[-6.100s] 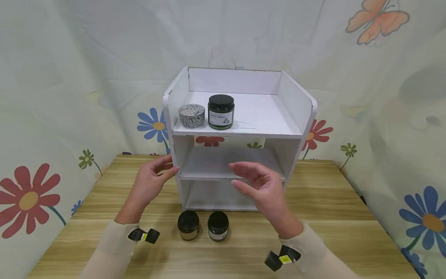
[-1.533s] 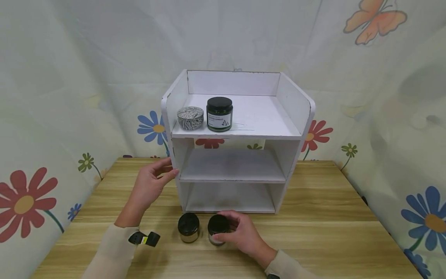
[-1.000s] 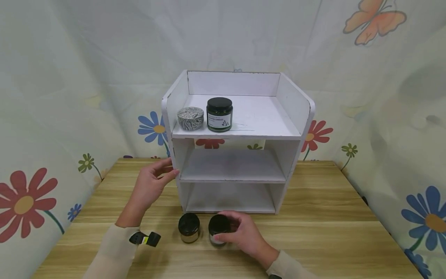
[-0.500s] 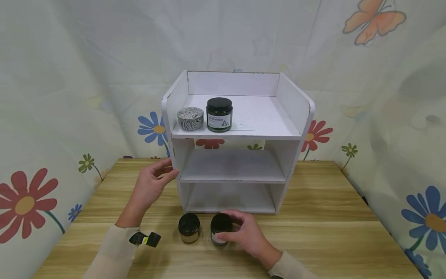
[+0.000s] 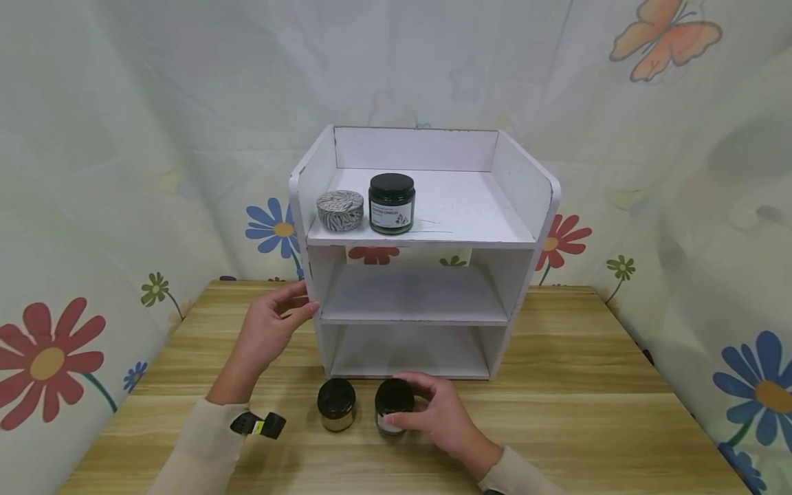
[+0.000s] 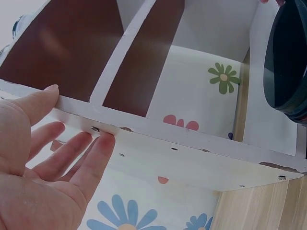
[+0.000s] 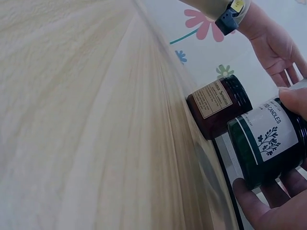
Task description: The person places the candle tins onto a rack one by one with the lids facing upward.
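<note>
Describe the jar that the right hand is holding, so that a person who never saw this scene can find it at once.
On the wooden table, just before the white shelf unit, two small black-lidded jars stand side by side. It is the green jar nearer the right hand, with a white leaf-printed label; the amber jar has a tan label.

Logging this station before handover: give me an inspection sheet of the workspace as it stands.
Surface: wooden table, bare at right.
Job's things: green candle jar and amber jar before white shelf unit; patterned tin and large candle jar on top shelf.
Clutter: nothing seen.
Hands: right hand grips the green candle jar; left hand touches the shelf unit's side.
Cables: nothing seen.
Surroundings: floral curtain.
</note>
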